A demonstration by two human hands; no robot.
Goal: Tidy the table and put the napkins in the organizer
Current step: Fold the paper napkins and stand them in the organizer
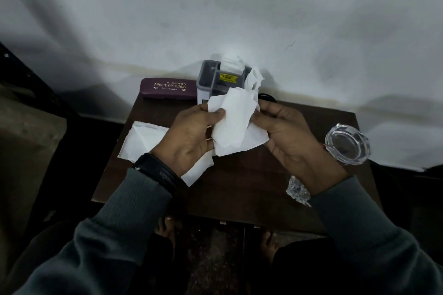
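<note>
- At the far edge of the small dark-brown wooden table (239,187): grey plastic compartmented organizer (202,90), with crumpled white napkins (254,79) standing out of its back and right-hand slots. Risk: forcing another sheet into a full slot may push those out or shove the light organizer askew.
- Risk, tearing: the held white paper napkin (236,124) is thin and gripped from both sides, so a pull apart would likely rip it and a loose fold would spring open.
- Risk, knock-off: the faceted clear glass ashtray (347,145) sits at the table's right edge, near the right wrist. A crumpled clear wrapper (297,190), possibly cellophane, lies just beside the right sleeve. A careless sweep of the forearm could send either over the edge.
- Position of held napkin: in the air between both hands, above the table's middle, just in front of the organizer and overlapping its front wall in the view.
- Left hand (189,134): thumb pressed over the napkin's left edge, fingers curled beneath.
- Right hand (290,136): fingertips pinching the napkin's right edge.
- Second white napkin (146,141): flat on the table's left side, partly under the left hand and wrist, not yet stowed.
- Maroon hard spectacle case (167,90): left of the organizer, against the wall.
</note>
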